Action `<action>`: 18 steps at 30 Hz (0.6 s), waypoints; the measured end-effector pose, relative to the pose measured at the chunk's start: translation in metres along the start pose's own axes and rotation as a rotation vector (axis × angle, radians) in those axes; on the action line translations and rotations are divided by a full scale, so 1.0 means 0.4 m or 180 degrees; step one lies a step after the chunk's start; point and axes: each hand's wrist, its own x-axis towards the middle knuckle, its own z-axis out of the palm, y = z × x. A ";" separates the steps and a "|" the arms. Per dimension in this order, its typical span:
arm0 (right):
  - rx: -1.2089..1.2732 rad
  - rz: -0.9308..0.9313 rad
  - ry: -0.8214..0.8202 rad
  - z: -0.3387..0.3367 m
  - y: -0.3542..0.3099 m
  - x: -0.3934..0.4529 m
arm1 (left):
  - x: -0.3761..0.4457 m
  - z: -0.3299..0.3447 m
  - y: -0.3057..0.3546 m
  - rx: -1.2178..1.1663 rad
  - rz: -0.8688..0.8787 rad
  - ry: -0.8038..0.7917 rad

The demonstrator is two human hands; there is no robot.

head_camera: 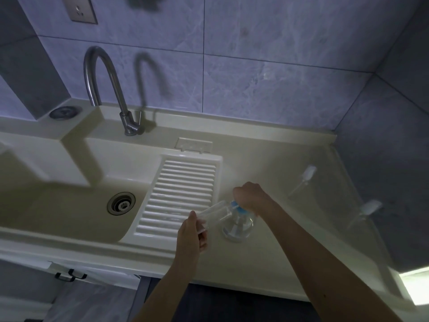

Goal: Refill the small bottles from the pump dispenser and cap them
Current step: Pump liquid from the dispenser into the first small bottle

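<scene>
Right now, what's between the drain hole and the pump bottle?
In the head view, the ribbed washboard lies between the drain and the pump dispenser, plus the small bottle the left hand holds.

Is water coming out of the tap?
No, the tap over the sink shows no stream; its spout is dry.

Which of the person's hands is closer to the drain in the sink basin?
Left. The left hand, holding a small clear bottle, is just right of the washboard, nearer the drain. The right hand is farther right, atop the pump dispenser.
</scene>
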 end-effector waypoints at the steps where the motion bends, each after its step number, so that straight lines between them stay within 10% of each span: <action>1: -0.0048 0.0002 0.0035 0.002 0.002 0.002 | 0.002 -0.001 -0.003 0.0015 -0.0006 0.0003; 11: 0.1627 0.0507 -0.0877 -0.026 0.001 -0.030 | -0.004 0.001 0.008 0.0059 0.0074 -0.0070; 18: 0.0776 0.0080 -0.0396 -0.014 -0.007 -0.013 | 0.002 0.003 0.010 -0.0001 0.0010 -0.0041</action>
